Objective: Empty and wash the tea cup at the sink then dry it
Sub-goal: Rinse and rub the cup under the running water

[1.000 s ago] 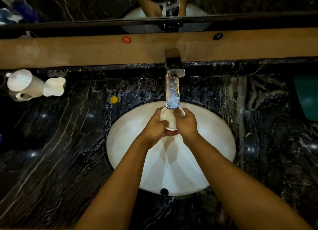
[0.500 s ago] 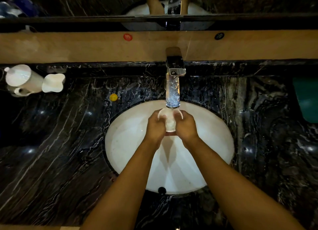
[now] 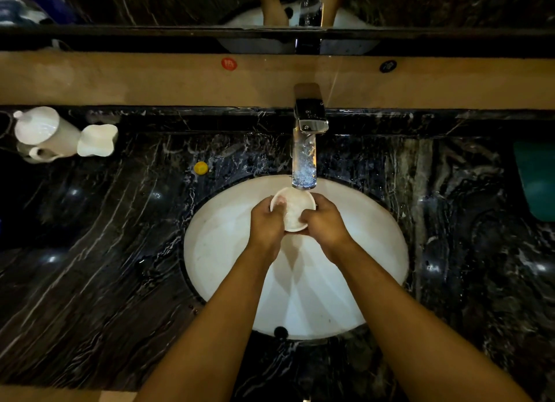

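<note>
A small white tea cup point(image 3: 293, 209) is held over the white oval sink point(image 3: 216, 251), its open mouth turned up towards me. My left hand point(image 3: 265, 224) grips its left side with the thumb inside the rim. My right hand point(image 3: 326, 221) holds the right side. Just beyond the cup's far rim hangs the spout of the chrome tap point(image 3: 309, 125). Water runs along the glassy spout point(image 3: 304, 167), which ends at the cup's far edge.
Black marble counter point(image 3: 105, 251) surrounds the sink. At the far left stand a white teapot point(image 3: 42, 134) and a white wavy-rimmed cup point(image 3: 97, 140). A small yellow object point(image 3: 201, 168) lies left of the tap. A teal object point(image 3: 537, 179) sits at the right edge.
The cup has turned between my hands: earlier its side faced me, now its open mouth faces up. Both hands have stayed under the tap.
</note>
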Tool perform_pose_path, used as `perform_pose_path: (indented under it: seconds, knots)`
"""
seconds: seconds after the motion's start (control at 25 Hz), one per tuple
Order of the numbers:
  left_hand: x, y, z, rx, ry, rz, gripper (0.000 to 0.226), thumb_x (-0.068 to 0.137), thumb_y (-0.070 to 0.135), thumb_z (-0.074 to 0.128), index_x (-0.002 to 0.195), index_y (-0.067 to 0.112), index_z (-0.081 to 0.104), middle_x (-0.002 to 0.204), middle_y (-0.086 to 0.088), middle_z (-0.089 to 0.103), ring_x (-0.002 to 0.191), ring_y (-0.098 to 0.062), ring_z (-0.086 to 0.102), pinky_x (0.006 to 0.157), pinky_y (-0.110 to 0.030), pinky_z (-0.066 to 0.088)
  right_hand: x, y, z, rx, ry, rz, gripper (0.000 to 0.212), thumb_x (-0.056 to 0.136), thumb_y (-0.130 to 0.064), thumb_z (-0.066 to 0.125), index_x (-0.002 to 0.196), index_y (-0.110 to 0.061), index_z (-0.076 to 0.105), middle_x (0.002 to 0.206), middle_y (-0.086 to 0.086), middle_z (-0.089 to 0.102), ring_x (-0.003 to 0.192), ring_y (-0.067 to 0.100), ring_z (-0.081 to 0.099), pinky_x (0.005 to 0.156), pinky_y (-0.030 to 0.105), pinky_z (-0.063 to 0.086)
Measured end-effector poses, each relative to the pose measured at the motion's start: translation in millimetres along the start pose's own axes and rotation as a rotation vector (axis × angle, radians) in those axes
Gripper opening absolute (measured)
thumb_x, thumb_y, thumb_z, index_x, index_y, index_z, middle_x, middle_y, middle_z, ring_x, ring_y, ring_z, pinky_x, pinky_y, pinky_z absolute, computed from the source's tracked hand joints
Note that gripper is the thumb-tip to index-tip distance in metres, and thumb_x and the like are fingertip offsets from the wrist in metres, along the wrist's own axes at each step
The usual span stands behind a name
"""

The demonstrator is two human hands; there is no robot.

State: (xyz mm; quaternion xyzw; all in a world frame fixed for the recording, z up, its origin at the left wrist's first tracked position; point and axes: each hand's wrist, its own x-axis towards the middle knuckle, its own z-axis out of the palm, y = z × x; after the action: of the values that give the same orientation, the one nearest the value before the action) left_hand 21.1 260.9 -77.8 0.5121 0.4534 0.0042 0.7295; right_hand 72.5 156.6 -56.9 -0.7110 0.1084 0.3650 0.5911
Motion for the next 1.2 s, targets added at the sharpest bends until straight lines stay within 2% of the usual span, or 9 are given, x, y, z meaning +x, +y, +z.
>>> perform_pose_path:
  seconds: [0.08,0.2,0.32,0.44,0.56,0.72,0.88,1.0,1.2]
  knots:
    - [-3,3,2,0.03,0.061,0.026,0.019,0.104,0.012,0.049,0.11,0.011,0.066,0.11,-0.021,0.071,0.102,-0.042,0.071,0.077,-0.062,0.062,4,1,-6,-0.506,0.042,-0.197,0.02,0.096,-0.015,0.055,0.11,-0.011,0.069,0.103,0.009,0.073,0.087,0.023,0.063,0.068,0.03,0.052]
    - [-11,9,-2,0.049,-0.007,0.028,0.015,0.103,0.017,0.054,0.108,0.013,0.067,0.108,-0.019,0.07,0.095,-0.041,0.071,0.062,-0.058,0.063,11,-4,-15,-0.905,0.069,-0.315,0.038,0.098,-0.049,0.053,0.074,-0.02,0.063,0.072,0.003,0.063,0.073,0.025,0.06,0.062,0.032,0.04]
    - [-17,14,-4,0.126,-0.077,0.039,0.015,0.103,0.023,0.056,0.108,0.017,0.069,0.105,-0.017,0.071,0.085,-0.037,0.073,0.051,-0.044,0.061,13,-9,-16,-0.839,0.083,-0.299,0.034,0.097,-0.051,0.051,0.109,-0.023,0.066,0.09,0.004,0.072,0.084,0.026,0.066,0.074,0.037,0.055]
    - [-15,19,-2,0.207,-0.031,0.057,0.014,0.1,0.015,0.059,0.108,0.012,0.069,0.101,-0.017,0.072,0.077,-0.037,0.074,0.044,-0.04,0.059,12,-9,-16,-0.918,-0.027,-0.365,0.031,0.1,-0.026,0.047,0.123,-0.014,0.064,0.107,0.015,0.074,0.091,0.034,0.068,0.082,0.044,0.058]
    - [-13,18,-5,0.264,-0.003,0.06,0.01,0.097,0.011,0.062,0.104,0.011,0.069,0.098,-0.017,0.072,0.072,-0.039,0.072,0.043,-0.042,0.059,13,-6,-18,-0.868,-0.104,-0.289,0.028,0.096,-0.02,0.047,0.112,-0.009,0.067,0.094,0.016,0.074,0.079,0.033,0.071,0.077,0.047,0.059]
    - [-11,17,-5,0.309,-0.047,0.072,0.01,0.1,0.016,0.061,0.104,0.013,0.069,0.095,-0.013,0.07,0.073,-0.036,0.07,0.038,-0.034,0.054,17,-11,-18,-0.996,0.007,-0.257,0.043,0.099,-0.046,0.05,0.071,-0.017,0.064,0.063,0.004,0.063,0.063,0.026,0.066,0.063,0.037,0.054]
    - [1,20,2,0.149,0.019,-0.009,0.02,0.09,0.007,0.069,0.109,0.011,0.063,0.104,-0.018,0.071,0.071,-0.028,0.067,0.042,-0.025,0.048,17,-11,-16,-0.839,0.037,-0.228,0.032,0.105,-0.029,0.041,0.097,-0.007,0.064,0.074,0.014,0.071,0.05,0.023,0.07,0.053,0.032,0.056]
    - [7,17,7,0.037,0.029,-0.012,0.02,0.087,-0.001,0.064,0.102,0.011,0.068,0.1,-0.018,0.074,0.083,-0.036,0.071,0.065,-0.042,0.061,10,-9,-9,-0.484,0.008,-0.121,0.021,0.1,-0.011,0.039,0.118,-0.014,0.049,0.084,0.02,0.073,0.042,0.021,0.066,0.035,0.023,0.042]
    - [12,4,5,0.26,0.069,0.081,0.021,0.102,0.02,0.053,0.11,0.011,0.07,0.106,-0.013,0.074,0.097,-0.036,0.071,0.074,-0.055,0.064,25,-6,-22,-0.926,0.065,-0.172,0.039,0.102,-0.041,0.046,0.091,-0.01,0.065,0.08,0.011,0.072,0.068,0.029,0.069,0.06,0.031,0.049]
